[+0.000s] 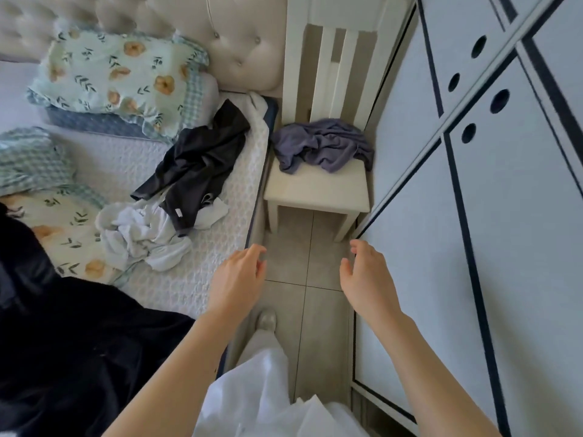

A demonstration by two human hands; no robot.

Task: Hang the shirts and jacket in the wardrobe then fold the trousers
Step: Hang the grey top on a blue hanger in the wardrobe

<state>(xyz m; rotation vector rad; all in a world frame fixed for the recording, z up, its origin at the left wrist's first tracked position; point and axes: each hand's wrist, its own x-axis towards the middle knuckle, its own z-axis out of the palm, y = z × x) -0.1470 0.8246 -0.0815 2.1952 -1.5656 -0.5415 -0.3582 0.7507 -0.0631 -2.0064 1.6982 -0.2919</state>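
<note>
Black garment (195,162) lies crumpled on the bed (227,247), near the edge. White garment (142,234) is bunched just beside it, partly under its lower end. Purple-grey garment (325,146) is heaped at the back of the chair (315,190) seat, between bed and wardrobe (520,216). Can't tell which piece is shirt, jacket or trousers. Wardrobe doors shut. Left hand (236,279) is over the bed edge, right hand (367,275) close to the wardrobe door; both over the tiled floor (315,257). Each grip is slack: fingers loosely spread, nothing held. Dark fabric (63,342) covers the near bed corner. Floral pillows (120,74) sit against the headboard (239,42).
</note>
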